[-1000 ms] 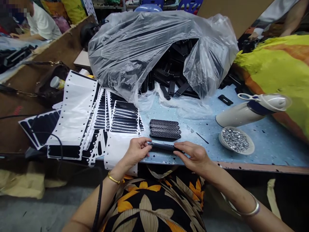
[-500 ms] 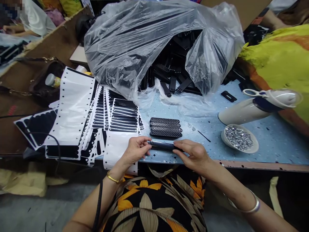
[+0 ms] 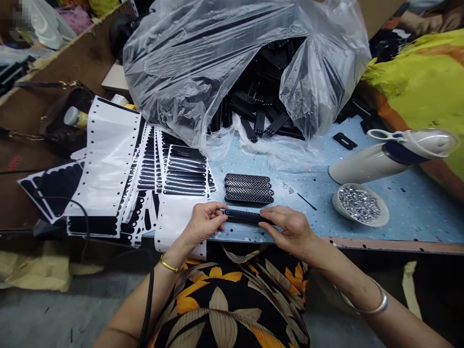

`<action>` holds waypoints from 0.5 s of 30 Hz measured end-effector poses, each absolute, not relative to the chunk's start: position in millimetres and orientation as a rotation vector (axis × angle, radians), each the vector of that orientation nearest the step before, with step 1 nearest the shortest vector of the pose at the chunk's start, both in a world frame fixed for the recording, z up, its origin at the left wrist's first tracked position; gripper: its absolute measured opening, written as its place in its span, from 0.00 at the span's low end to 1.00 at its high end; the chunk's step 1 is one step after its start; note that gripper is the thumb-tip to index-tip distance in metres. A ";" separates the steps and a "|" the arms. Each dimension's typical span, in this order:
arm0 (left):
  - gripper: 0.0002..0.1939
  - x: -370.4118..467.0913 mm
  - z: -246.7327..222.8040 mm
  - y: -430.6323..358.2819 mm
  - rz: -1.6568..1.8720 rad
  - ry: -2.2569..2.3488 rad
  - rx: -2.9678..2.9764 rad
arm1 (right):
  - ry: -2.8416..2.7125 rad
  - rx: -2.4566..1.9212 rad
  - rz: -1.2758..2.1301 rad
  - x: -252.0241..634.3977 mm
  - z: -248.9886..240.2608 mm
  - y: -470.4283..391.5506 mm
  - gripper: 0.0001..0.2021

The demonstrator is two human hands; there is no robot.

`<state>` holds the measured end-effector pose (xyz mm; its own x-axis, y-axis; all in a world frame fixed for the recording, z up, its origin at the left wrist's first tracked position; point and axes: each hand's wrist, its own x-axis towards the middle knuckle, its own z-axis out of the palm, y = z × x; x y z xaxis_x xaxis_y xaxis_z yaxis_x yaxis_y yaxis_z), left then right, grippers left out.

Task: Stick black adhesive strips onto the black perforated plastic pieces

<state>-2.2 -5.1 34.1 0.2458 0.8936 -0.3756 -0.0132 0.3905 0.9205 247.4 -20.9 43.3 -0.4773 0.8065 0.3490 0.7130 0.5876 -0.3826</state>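
A long black strip-shaped piece with rounded ends (image 3: 242, 216) is held level between both hands, just above the table's front edge. My left hand (image 3: 207, 220) pinches its left end between thumb and fingers. At the other end, my right hand (image 3: 288, 224) grips it with the thumb below and the fingers above, covering that end. Directly behind the piece lies a neat row of several black pieces with a lattice pattern (image 3: 249, 188). Left of my left hand are sheets of glossy black strip stickers (image 3: 184, 171) on white backing.
A big clear plastic bag (image 3: 203, 63) full of black parts (image 3: 268, 104) stands at the back. On the right are a bowl of small shiny pieces (image 3: 359, 205), a leaning white bottle (image 3: 366, 164) and a thin black stick (image 3: 306, 201). A cable (image 3: 87, 217) crosses the left side.
The black piece has tilted slightly in my fingers, so its top face shows less glare and a dotted edge. Both hands keep their hold; the camera view has shifted slightly.
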 end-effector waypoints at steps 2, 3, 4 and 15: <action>0.13 -2.2 34.4 -5.1 0.773 1.154 0.979 | -2.333 -1.209 0.244 247.3 43.1 -21.0 0.07; 0.13 -2.4 34.8 -5.2 0.772 1.156 0.980 | -2.337 -1.206 0.238 247.1 43.3 -21.0 0.07; 0.13 -2.5 35.3 -5.3 0.770 1.157 0.983 | -2.341 -1.204 0.235 246.8 43.7 -21.1 0.07; 0.12 -3.4 37.0 -5.9 0.784 1.161 0.994 | -2.366 -1.212 0.261 244.6 49.5 -19.5 0.07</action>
